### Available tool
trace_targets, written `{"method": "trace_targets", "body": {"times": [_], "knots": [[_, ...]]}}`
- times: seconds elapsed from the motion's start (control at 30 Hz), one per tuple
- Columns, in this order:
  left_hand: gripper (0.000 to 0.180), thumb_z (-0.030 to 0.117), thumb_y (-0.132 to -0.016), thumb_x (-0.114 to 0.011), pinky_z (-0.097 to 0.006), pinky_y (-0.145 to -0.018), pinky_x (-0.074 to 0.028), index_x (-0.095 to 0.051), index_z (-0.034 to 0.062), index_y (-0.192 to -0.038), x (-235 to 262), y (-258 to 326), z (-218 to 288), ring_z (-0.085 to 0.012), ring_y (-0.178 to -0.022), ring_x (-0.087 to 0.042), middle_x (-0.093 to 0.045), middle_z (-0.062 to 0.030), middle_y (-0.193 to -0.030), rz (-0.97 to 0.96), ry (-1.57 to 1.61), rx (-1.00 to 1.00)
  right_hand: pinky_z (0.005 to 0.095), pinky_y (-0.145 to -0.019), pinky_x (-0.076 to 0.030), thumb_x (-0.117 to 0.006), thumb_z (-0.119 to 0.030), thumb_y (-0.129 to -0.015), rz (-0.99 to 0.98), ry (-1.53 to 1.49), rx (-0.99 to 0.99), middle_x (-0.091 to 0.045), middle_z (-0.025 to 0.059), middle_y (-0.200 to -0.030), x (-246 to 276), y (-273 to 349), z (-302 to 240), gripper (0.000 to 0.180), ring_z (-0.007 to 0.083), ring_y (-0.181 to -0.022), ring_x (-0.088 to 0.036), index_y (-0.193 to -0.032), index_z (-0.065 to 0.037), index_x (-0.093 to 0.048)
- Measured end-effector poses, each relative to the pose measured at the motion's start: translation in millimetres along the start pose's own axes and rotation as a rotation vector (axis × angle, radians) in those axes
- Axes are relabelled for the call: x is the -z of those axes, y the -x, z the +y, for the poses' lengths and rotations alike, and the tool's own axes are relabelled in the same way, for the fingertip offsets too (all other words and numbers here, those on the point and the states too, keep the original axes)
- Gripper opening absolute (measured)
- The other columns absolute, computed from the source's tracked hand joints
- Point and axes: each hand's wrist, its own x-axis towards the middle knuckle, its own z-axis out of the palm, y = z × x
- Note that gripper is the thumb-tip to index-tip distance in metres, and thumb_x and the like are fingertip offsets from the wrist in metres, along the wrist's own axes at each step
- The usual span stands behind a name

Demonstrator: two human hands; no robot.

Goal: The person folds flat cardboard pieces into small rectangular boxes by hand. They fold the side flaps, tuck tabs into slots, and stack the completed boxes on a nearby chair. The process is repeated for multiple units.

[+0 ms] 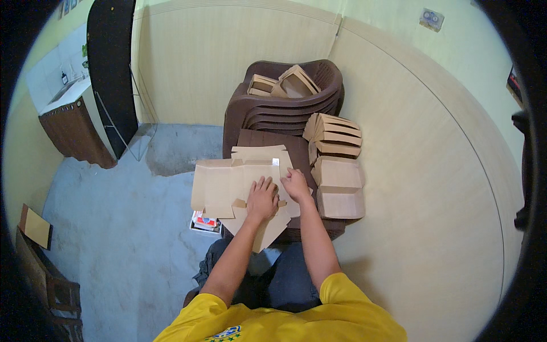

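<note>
Two hands press down on a flat cardboard box blank [228,185] that lies on a dark brown stool [296,149]. The left hand [262,199] lies palm-down, its fingers spread on the card. The right hand [296,185] sits just beside it, fingers curled onto a flap; whether they pinch it I cannot tell. Right of those fingers rest folded cardboard boxes [340,188]. Beyond the fingertips stands a stack of brown plastic chairs [285,111] with more folded boxes [288,84] on its seat.
</note>
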Motion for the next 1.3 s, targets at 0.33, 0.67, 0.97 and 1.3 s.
{"method": "trace_targets", "body": {"times": [0.33,0.67,0.97,1.3], "knots": [[0.043,0.021,-0.100,-0.060,-0.054,-0.132,-0.025,-0.063,0.0062,-0.141,0,-2,-1,-0.0352,-0.157,-0.039,-0.051,-0.0155,-0.162,-0.027,0.029,0.042,0.0451,-0.100,-0.055,-0.077,-0.005,-0.081,-0.025,-0.077,0.277,-0.067,0.0177,-0.114,-24,-50,18,0.047,0.0376,-0.110,-0.067,-0.128,-0.007,-0.072],[0.051,0.021,-0.093,-0.071,-0.052,-0.123,-0.037,-0.060,0.0022,-0.140,-9,-11,-1,-0.0412,-0.149,-0.045,-0.055,-0.0179,-0.155,0.148,-0.097,0.160,0.0433,-0.090,-0.060,-0.083,-0.007,-0.084,-0.027,0.043,-0.093,-0.078,0.0174,-0.100,-23,6,-23,0.055,0.0338,-0.092,-0.075,-0.134,0.009,-0.066],[0.054,0.029,-0.089,-0.077,-0.050,-0.107,-0.045,-0.065,0.0166,-0.140,17,-35,-9,-0.0303,-0.139,-0.051,-0.057,-0.0038,-0.150,-0.075,-0.136,0.307,0.0368,-0.109,-0.051,-0.074,0.000,-0.087,-0.094,-0.289,0.127,-0.052,0.0214,-0.153,-42,38,0,0.068,0.0283,-0.131,-0.060,-0.152,0.005,-0.055],[0.074,0.034,-0.089,-0.080,-0.055,-0.115,-0.045,-0.054,0.0116,-0.155,76,-34,-59,-0.0426,-0.140,-0.054,-0.062,-0.0184,-0.148,0.130,0.270,0.281,0.0317,-0.069,-0.064,-0.055,0.015,-0.090,-0.152,-0.821,-0.187,-0.069,0.0148,-0.139,-25,46,-4,0.070,0.0211,-0.108,-0.074,-0.158,0.001,-0.050]]}}
